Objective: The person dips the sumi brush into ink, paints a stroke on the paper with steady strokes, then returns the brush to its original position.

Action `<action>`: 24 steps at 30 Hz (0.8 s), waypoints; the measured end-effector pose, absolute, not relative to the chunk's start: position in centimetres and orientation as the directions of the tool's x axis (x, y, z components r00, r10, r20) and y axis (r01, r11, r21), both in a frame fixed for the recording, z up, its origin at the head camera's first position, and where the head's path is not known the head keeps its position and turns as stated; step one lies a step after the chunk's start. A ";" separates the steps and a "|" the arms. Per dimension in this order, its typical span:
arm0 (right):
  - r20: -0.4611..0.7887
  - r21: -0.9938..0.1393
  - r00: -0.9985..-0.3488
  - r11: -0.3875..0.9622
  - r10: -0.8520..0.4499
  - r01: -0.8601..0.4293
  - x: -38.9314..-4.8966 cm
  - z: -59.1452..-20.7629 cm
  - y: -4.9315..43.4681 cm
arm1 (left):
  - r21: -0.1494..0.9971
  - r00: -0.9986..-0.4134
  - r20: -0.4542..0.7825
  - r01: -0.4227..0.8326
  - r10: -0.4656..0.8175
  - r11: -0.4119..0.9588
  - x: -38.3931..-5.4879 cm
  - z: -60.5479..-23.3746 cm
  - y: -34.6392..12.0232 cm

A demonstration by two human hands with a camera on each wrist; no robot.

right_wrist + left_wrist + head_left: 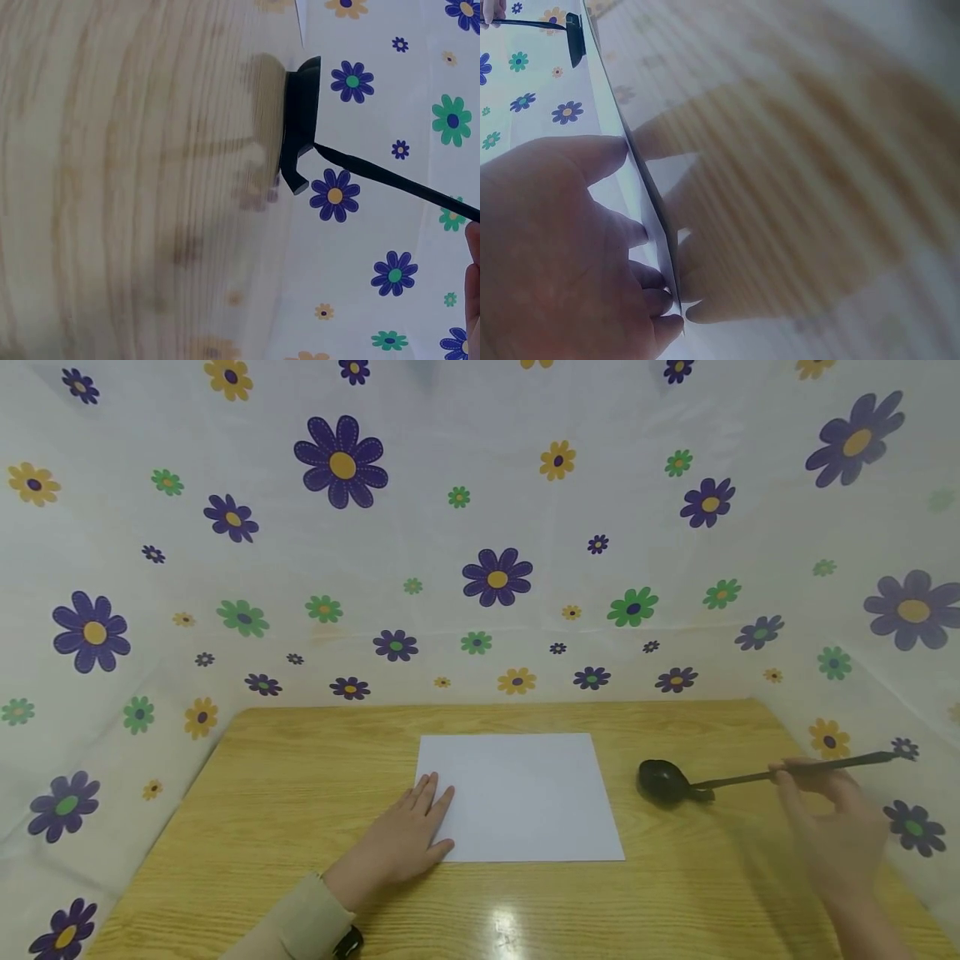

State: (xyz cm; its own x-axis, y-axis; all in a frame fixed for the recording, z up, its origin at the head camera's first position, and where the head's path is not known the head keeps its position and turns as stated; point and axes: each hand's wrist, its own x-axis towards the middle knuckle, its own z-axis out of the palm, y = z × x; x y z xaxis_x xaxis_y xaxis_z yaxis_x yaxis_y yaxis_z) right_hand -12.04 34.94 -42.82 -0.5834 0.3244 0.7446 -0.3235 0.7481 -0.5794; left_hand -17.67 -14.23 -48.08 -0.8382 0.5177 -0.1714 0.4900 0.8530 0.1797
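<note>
A white sheet of paper (pixel 525 797) lies on the wooden table. My left hand (pixel 408 835) rests on its left edge, fingers straight and slightly spread; in the left wrist view the fingertips (pixel 613 155) touch the sheet along its edge. To the right of the paper is a black ladle (pixel 663 782) with a round bowl, a short curved stub and a long thin handle. My right hand (pixel 836 827) pinches the handle (pixel 405 184) partway along. The bowl is down at the tabletop; whether it touches I cannot tell.
The wooden table (pixel 262 810) has a glossy surface that reflects light near the front. A white flowered sheet (pixel 420 535) hangs behind the table and along both sides. A dark object (pixel 348 941) shows at my left cuff.
</note>
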 end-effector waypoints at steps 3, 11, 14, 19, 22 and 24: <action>0.748 -0.574 -0.576 0.758 0.330 -0.311 -11.9 -42.7 35.2 | 0.178 -0.837 -0.174 0.492 0.519 0.853 -17.6 -48.0 -14.2; 0.768 -0.559 -0.537 0.774 0.348 -0.297 -11.8 -42.1 35.9 | 0.180 -0.835 -0.176 0.492 0.520 0.852 -17.5 -47.7 -14.2; 0.771 -0.557 -0.534 0.773 0.347 -0.303 -11.9 -41.7 35.7 | 0.181 -0.835 -0.176 0.494 0.522 0.851 -17.5 -47.6 -14.2; 0.777 -0.558 -0.537 0.757 0.330 -0.341 -11.8 -40.9 35.0 | 0.187 -0.834 -0.175 0.494 0.524 0.849 -17.5 -47.6 -14.2; 0.791 -0.558 -0.518 0.732 0.327 -0.390 -12.2 -40.6 34.6 | 0.189 -0.834 -0.175 0.494 0.524 0.849 -17.6 -47.7 -14.2; 0.796 -0.561 -0.507 0.718 0.330 -0.412 -12.5 -40.5 34.4 | 0.185 -0.834 -0.176 0.494 0.523 0.849 -17.7 -47.8 -14.2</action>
State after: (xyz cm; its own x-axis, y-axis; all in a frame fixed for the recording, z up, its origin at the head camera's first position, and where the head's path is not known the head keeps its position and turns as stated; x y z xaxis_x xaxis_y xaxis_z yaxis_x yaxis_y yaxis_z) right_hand -12.46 34.40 -40.47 -0.5071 0.3305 0.7960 -0.4118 0.7184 -0.5606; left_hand -17.66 -14.19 -47.83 -0.8338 0.5234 -0.1758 0.4942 0.8494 0.1851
